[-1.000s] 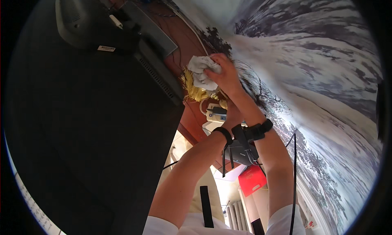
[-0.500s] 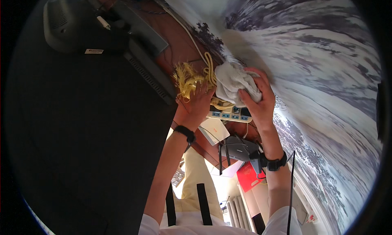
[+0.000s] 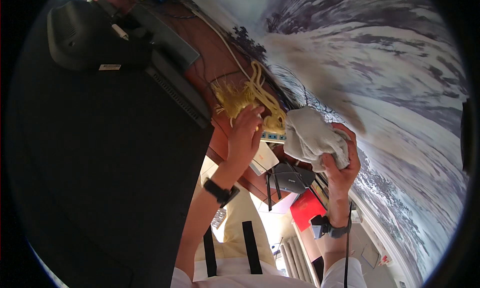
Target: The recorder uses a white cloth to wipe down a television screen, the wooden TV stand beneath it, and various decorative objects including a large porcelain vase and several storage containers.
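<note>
The right hand [image 3: 344,170] is clamping its fingers on a grey cloth [image 3: 311,138] near a black router [image 3: 290,180]. Beyond, the left hand [image 3: 243,140] is touching a yellow tassel [image 3: 231,98] lying on the tabletop [image 3: 210,50]; whether its fingers are gripping, I cannot tell.

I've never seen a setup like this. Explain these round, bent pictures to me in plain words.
There is no machine here: these are a person's two bare hands. The pictures come from a wide fisheye camera worn on the head, looking down, which is why straight edges bend. The right hand holds a crumpled grey-white cloth. The left hand is at a yellow tassel; whether it grips it is hard to tell. On the reddish-brown surface there are also a yellow cord, a partly hidden power strip and a black router. The big black shape at left looks like a screen's back.
</note>
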A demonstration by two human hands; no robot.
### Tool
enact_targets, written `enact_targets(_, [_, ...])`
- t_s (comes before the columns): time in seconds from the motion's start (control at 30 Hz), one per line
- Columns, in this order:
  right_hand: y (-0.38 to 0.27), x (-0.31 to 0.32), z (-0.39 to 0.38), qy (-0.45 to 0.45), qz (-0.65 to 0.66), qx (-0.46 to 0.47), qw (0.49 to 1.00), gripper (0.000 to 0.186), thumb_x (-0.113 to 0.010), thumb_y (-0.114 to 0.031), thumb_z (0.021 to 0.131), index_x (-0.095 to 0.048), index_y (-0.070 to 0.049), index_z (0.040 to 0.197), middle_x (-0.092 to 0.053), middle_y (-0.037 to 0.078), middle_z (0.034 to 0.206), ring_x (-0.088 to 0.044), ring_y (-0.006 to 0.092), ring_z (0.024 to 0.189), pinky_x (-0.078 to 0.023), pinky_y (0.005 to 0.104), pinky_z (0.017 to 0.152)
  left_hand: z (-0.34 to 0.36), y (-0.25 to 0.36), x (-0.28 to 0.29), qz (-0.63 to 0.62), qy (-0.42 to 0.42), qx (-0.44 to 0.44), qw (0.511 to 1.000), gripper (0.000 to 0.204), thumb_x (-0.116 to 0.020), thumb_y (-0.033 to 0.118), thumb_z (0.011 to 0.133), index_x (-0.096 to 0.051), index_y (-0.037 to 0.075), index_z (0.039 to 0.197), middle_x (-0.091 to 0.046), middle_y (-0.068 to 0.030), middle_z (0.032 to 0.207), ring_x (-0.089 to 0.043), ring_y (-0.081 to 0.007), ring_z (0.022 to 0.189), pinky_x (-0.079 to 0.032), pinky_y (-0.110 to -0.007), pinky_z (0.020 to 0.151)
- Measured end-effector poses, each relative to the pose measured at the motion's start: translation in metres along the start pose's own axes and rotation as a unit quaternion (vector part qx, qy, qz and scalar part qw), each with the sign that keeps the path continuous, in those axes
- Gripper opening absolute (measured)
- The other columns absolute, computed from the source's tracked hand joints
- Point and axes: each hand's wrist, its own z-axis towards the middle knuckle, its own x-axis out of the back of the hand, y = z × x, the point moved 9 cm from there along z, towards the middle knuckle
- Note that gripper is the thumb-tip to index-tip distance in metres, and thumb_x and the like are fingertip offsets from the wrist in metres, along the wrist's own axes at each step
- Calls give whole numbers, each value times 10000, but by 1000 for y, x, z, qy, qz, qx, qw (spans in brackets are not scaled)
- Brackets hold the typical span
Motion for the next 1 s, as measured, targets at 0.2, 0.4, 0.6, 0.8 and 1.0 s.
enact_targets(0.2, [-4,36,-34,112,94,-79,986,370,-654,-87,672,-568,34,1011,-526,160,1171,-512,246,1066,-404,346,925,-26,58,57,-140,-53,36,988,137,-580,-35,754,-501,19,852,-596,-158,1128,-519,-379,1110,-440,-411,902])
enact_targets(0.4, [4,36,-77,-32,227,-115,967,796,-665,-589,706,-476,37,1162,-584,177,991,-583,210,885,-465,302,783,-38,126,112,-193,-150,-46,969,167,-562,14,833,-430,45,930,-605,-180,1113,-565,-367,1042,-451,-440,888])
enact_targets(0.6, [-33,-67,-134,-406,205,-212,865,1024,-779,-326,671,-175,-39,1447,-640,173,986,-635,293,892,-464,343,806,-64,155,117,-244,-257,-81,931,292,-607,-45,739,-479,37,988,-580,-155,1161,-574,-355,1013,-476,-417,837])
enact_targets(0.8, [-41,-120,-193,-367,144,-220,892,794,-781,-265,675,-390,-115,1349,-637,138,934,-633,298,849,-470,356,754,-101,168,112,-339,-348,23,874,289,-633,-16,755,-495,38,1002,-583,-174,1126,-585,-337,996,-478,-412,848])
enact_targets(1.0, [-31,-118,-282,-200,225,-259,918,423,-764,-137,695,-576,-40,1061,-627,123,958,-607,224,886,-462,308,773,-163,158,101,-420,-477,133,761,422,-624,43,810,-460,19,1198,-517,-193,1216,-505,-292,1138,-421,-380,947])
